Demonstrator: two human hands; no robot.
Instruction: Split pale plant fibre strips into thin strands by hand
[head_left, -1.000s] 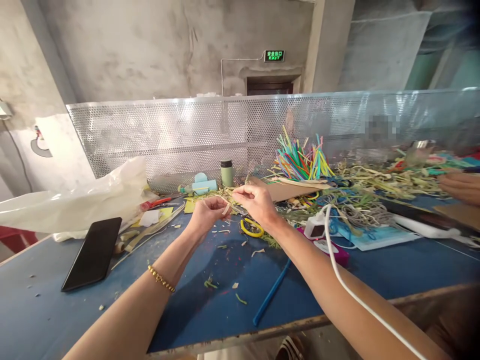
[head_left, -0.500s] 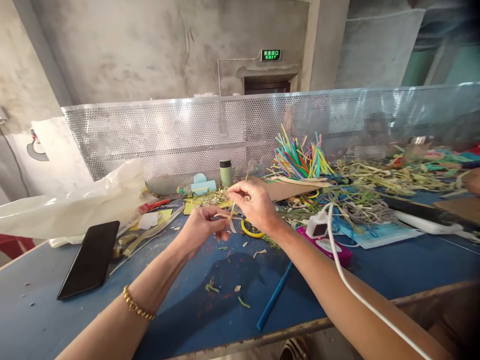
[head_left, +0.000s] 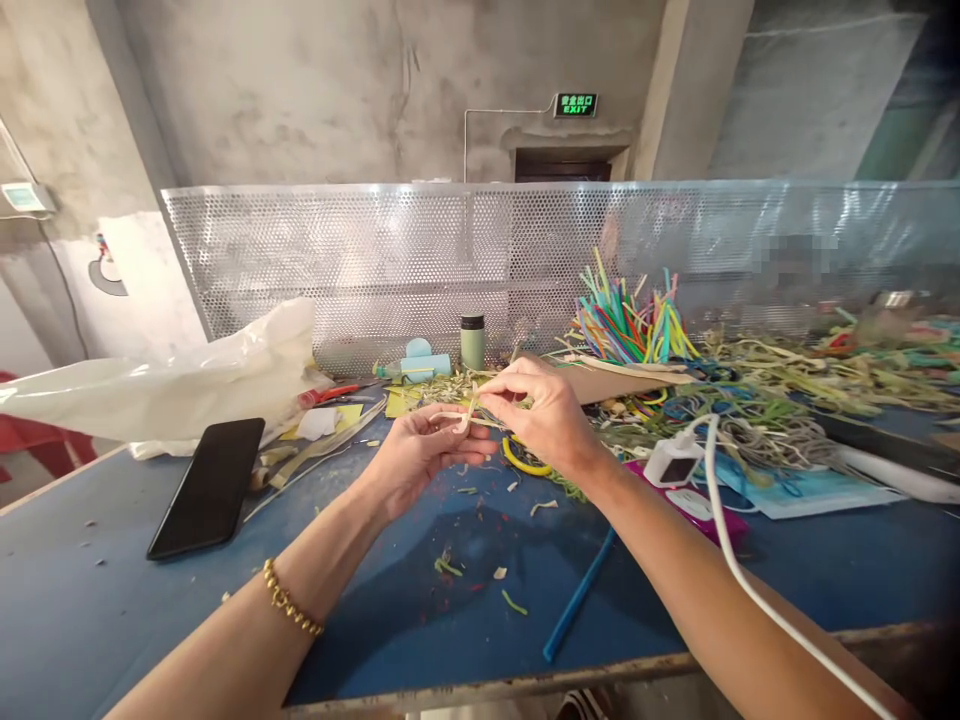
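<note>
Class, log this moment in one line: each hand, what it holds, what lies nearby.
left hand: pinches pale strip | right hand: pinches same strip | nearby on blue table: yellow ring, blue stick

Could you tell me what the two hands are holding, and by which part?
A thin pale strip: the left hand pinches its lower end with the fingertips, the right hand its upper part.

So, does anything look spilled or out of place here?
Cuttings lie strewn over the blue table under the left hand and right hand, which pinch a pale strip. A blue stick lies loose, its end at the front edge.
</note>
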